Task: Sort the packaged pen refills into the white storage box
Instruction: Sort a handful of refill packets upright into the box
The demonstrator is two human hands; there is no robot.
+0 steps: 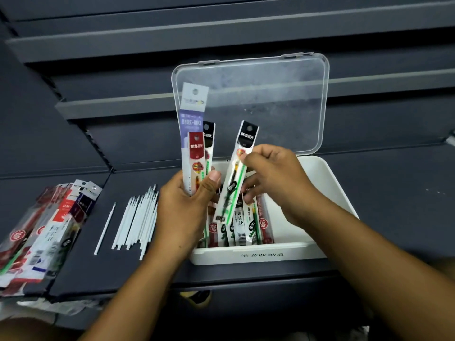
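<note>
Fingers of the left hand grip three refill packs; the right hand pinches one black-topped pack over the white storage box on the dark tabletop, grey slatted shelving behind it.

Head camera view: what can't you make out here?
Head view: boxed packets in the white storage box, upper ends hidden by the left hand and right hand.
Head view: packet pile, cut off by the left edge.
Head view: box lettering, too blurred to read.
Head view: held packets overlap; count unclear.
</note>
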